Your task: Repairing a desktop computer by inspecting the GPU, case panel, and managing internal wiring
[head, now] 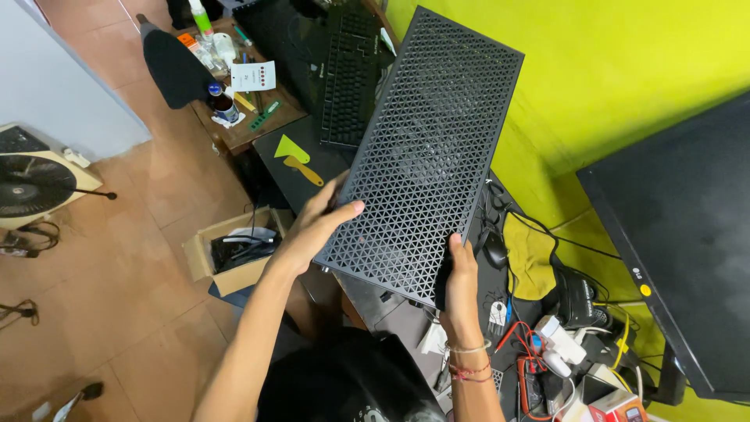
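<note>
So the right hand (461,293) was clamped on the bottom edge of one black mesh panel (426,152), fingers hidden behind it; left hand (316,227) gripped its left edge, thumb on top; panel was held up tilted, covering most of the desk behind; past the left hand, one cardboard box (234,254), one keyboard (349,78) half hidden; right of the right hand, one monitor (687,242), cut off.

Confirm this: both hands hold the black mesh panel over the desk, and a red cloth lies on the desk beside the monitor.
Not quite. The cloth is yellow, not red, as the head view shows. The rest stands: the left hand and right hand both hold the black mesh panel over the desk, and the cloth lies beside the monitor.
</note>
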